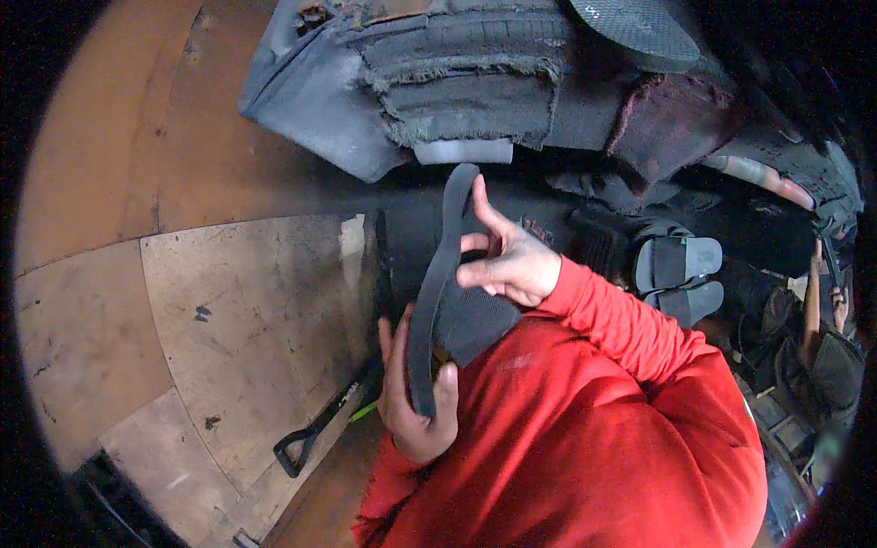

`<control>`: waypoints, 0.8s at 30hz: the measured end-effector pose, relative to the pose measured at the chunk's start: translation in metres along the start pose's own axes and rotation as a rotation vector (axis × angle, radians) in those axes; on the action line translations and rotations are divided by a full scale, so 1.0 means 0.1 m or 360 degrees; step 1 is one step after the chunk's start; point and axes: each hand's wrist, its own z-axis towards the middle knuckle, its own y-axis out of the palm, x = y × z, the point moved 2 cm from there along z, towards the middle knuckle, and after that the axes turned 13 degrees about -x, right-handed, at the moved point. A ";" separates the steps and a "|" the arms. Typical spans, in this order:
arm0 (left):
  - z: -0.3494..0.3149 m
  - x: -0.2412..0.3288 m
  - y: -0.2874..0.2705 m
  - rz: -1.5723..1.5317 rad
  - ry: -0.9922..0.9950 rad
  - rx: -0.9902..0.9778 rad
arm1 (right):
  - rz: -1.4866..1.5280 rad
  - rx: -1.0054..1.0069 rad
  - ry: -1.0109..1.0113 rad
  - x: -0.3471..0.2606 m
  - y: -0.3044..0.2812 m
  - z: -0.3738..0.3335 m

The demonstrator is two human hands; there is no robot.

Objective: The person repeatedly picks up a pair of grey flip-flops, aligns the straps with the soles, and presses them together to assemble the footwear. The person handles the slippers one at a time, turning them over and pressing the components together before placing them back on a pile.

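Note:
A dark grey slide sandal (429, 320) is held on edge in front of my red-sleeved body, its long side rim facing up. My left hand (420, 402) wraps round its lower end, with the thumb on one side and the fingers on the other. Near the upper end, my right hand (512, 265) grips the sandal; one finger stretches along the rim toward the tip and the thumb is bent in beside it. A broad ribbed dark strap (480, 320) shows below my right hand. Part of the sandal's inside is hidden by the hands.
A dusty grey padded bench (311, 100) with frayed patches spans the top, a dark sole (639, 32) on it. A pair of grey slides (678, 274) lies at right. Scuffed wooden boards (247, 338) and a black handle (297, 447) are left. Another person (813, 320) is far right.

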 end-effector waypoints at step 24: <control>1.47 -0.69 0.70 -0.0154 -0.0145 -0.0196 | 0.0216 0.0362 0.0015 -0.21 -1.13 0.00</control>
